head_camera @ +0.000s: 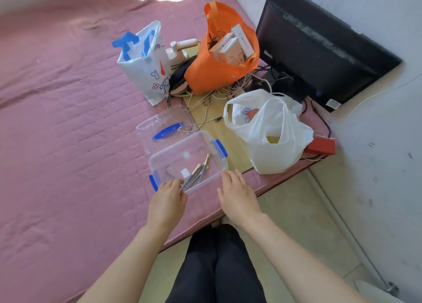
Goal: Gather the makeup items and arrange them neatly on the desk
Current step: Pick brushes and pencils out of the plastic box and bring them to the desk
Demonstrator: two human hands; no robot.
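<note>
A clear plastic box (170, 160) with blue clips lies on the pink mattress near its front edge. Several makeup brushes (198, 170) with metal and wooden handles lie inside it, beside a small white tag. My left hand (167, 200) grips the box's near rim at the left corner, fingers curled over the edge. My right hand (237, 194) hovers at the box's near right corner with fingers straight, tips at the rim. The box's clear lid (157, 122) with a blue handle lies just behind it.
Behind the box stand a white paper bag (146, 72), an orange bag (217, 79) of small cartons, a white plastic bag (271, 143) and tangled cables (219, 95). A black monitor (319, 49) leans at the wall. A red box (319, 146) lies at the mattress edge.
</note>
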